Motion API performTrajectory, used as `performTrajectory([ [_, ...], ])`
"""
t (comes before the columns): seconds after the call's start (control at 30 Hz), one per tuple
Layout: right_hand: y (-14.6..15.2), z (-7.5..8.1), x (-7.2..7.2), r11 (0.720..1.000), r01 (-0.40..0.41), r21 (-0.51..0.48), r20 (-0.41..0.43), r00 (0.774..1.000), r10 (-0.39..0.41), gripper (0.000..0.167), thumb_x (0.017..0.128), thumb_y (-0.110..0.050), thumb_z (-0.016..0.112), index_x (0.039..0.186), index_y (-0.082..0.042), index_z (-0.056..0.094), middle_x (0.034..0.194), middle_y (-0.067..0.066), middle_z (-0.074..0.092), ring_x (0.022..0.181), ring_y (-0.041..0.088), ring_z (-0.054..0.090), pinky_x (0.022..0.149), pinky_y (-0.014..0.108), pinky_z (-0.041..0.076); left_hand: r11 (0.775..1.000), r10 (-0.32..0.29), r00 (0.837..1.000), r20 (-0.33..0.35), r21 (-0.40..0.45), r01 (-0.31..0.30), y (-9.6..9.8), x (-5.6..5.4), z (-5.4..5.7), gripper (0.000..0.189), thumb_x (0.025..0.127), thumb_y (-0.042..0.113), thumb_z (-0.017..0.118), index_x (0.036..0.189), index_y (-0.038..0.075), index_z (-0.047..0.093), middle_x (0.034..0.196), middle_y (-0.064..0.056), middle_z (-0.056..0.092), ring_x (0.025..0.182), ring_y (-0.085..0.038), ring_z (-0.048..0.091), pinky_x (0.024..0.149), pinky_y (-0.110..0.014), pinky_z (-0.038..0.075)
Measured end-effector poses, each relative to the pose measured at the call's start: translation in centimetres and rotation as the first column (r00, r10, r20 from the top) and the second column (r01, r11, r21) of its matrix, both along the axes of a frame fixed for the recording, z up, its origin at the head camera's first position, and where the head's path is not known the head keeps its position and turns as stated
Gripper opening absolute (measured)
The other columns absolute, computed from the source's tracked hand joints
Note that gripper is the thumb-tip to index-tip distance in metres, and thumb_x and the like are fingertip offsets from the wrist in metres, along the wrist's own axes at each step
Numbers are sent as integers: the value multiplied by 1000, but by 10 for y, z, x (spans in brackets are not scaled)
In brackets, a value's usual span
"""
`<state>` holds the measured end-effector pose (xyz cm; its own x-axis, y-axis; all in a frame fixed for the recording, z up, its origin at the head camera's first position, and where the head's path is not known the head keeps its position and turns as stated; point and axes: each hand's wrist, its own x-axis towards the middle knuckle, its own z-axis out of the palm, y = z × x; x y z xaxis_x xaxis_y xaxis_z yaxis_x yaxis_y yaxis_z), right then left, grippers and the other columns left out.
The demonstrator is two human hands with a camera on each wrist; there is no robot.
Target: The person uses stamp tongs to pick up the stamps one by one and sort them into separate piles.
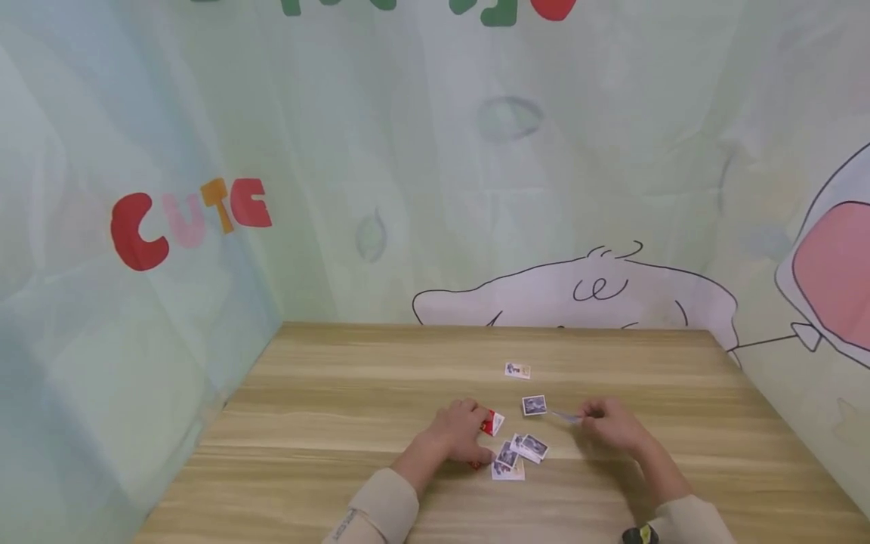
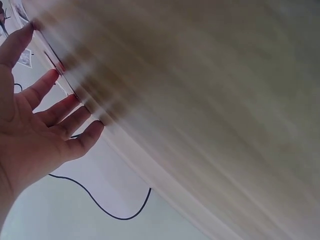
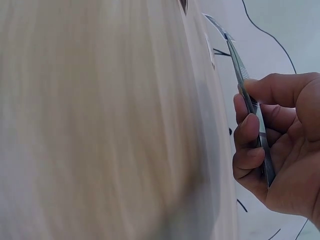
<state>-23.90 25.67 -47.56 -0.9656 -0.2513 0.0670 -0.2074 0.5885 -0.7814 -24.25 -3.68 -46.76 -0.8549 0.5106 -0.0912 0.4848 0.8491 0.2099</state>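
A person's right hand (image 1: pixel 615 427) is gripping a pair of slim metal tweezers (image 3: pixel 243 75), thumb and fingers clamping together on the shanks, above a wood-grain tabletop (image 1: pixel 326 400). To the left of that grip, the tweezers' tips are meeting the edge of a small picture card (image 1: pixel 534 406) with a white border; whether they are pinching it cannot be told. Farther left of the grip, the left hand (image 1: pixel 459 432) is resting with its fingers spread apart, fingertips touching down around a red-and-white piece (image 1: pixel 491 422) that the hand is partly covering.

Between the two hands, nearer the person than the tweezers' grip, a cluster of overlapping cards (image 1: pixel 529 447) is lying just beside the left thumb. Beyond the tweezers' tips, a lone card (image 1: pixel 517 370) is lying flat, well apart from the cluster. Beige sleeves (image 1: pixel 384 502) are covering both forearms. Past the grip, a pale printed backdrop (image 1: pixel 408 189) is hanging behind the table, displaying the colorful letters "CUTE" (image 1: pixel 139 230) on the left.
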Motion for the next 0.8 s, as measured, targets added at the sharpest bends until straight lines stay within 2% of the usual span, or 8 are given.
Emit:
performTrajectory([
  [0.23,13,4,1,999,30,40,4,1000,-30,9,79,0,59,85,4,65,81,5,60,77,19,51,69,35,43,1000,-12,1000,16,14,12,-3,-4,1,58,74,45,72,121,13,58,120,-6,51,109,-24,46,88,-44,41],
  [0.6,26,12,2,997,74,23,66,995,-75,13,81,0,56,89,8,62,78,6,58,70,20,50,62,34,43,999,-34,999,-16,-10,34,-1,-4,3,59,75,46,71,122,13,58,116,-5,51,104,-21,47,85,-40,43],
  [0.8,32,13,1,993,112,45,89,989,-116,16,80,-2,56,92,7,62,81,7,59,74,20,51,65,34,43,999,-39,999,12,37,38,-2,-3,6,52,74,44,72,115,13,61,114,-4,52,102,-20,48,84,-36,43],
])
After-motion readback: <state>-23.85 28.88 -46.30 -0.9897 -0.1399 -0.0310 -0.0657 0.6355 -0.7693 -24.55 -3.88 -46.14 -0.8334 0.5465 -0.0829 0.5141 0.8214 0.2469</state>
